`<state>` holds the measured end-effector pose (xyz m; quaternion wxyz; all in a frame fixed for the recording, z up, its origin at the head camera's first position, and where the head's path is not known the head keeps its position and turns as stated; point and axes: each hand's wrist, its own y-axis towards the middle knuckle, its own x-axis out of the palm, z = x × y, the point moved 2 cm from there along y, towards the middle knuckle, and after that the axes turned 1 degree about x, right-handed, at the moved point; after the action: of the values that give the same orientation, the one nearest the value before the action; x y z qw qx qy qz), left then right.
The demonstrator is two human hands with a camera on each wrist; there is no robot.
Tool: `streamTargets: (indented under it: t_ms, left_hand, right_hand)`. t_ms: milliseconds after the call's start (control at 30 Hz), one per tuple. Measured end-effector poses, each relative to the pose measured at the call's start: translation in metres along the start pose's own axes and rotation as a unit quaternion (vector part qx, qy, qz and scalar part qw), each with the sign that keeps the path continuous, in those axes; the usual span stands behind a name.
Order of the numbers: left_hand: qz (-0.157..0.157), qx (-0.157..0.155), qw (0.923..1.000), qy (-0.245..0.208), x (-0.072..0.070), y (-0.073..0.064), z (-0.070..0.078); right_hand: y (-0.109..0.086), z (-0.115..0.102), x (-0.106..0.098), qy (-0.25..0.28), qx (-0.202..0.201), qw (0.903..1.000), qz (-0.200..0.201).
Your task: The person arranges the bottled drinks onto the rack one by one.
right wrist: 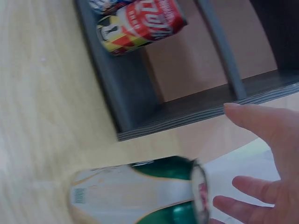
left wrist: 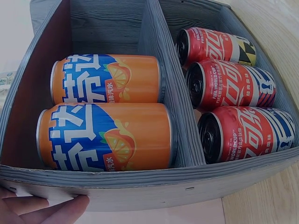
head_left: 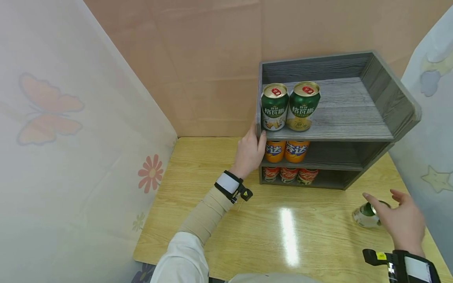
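My left hand (head_left: pixel 249 151) touches the outer left side of a grey wooden shelf unit (head_left: pixel 357 98), its fingertips against the panel in the left wrist view. On the right, my right hand (head_left: pixel 405 222) is spread beside a green-and-white drink can (head_left: pixel 366 216) standing on the table; a gap shows between fingers and can in the right wrist view. Two green drink cans, one left (head_left: pixel 275 106) and one right (head_left: pixel 303 106), stand on the top shelf. Below are two orange soda cans (left wrist: pixel 112 135), and on the lowest level three red cola cans (left wrist: pixel 233 84).
The shelf unit stands at the back of a light wooden table (head_left: pixel 265 228). A patterned white wall sheet (head_left: pixel 106 118) borders the left, another (head_left: pixel 435 129) the right. Behind hangs a brown sheet (head_left: pixel 212 59).
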<state>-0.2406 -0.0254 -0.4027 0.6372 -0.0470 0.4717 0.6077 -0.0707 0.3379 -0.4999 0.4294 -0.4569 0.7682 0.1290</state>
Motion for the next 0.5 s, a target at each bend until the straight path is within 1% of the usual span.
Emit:
streamTargets:
  t_ms: [133, 200, 367, 500]
  left_hand:
    - [-0.001, 0.001, 1.0, 0.0, 0.0, 0.0, 0.001]
    - [-0.002, 0.0, 1.0, 0.0, 0.0, 0.0, 0.001]
    - [-0.003, -0.006, 1.0, 0.002, 0.0, 0.0, 0.0]
    - [-0.006, -0.009, 0.9999, 0.003, -0.001, 0.001, 0.001]
  right_hand:
    - [0.002, 0.012, 0.008, -0.012, 0.03, 0.999, -0.029]
    - [0.003, 0.018, 0.012, -0.016, 0.037, 0.9985, -0.037]
    - [0.005, 0.028, 0.02, -0.027, 0.049, 0.9975, -0.045]
    - [0.006, 0.033, 0.026, -0.023, 0.053, 0.9977, -0.036]
